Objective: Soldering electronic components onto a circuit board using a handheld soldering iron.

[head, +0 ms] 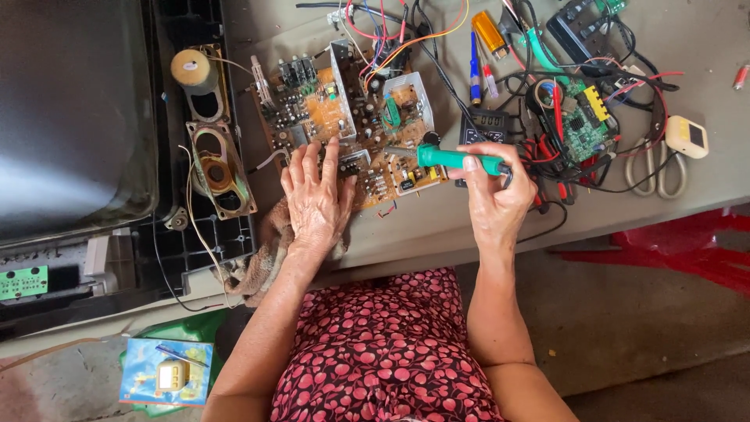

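Nearest the head camera, the right hand (494, 195) is closed around a green-handled soldering iron (449, 158). Its long axis runs nearly level across the view, tip pointing toward the person's left, over the near edge of a brown circuit board (344, 117) lying on the counter (437, 227). The left hand (316, 199) lies open, palm down, fingers spread flat on the board's near corner, with a rag (262, 262) under the wrist. Beyond lie a tangle of wires (391, 31), a smaller green board (582, 125) and scissors (652, 168). The iron's very tip is hard to make out against the components. A television casing (74, 117) is cut off by the frame edge.
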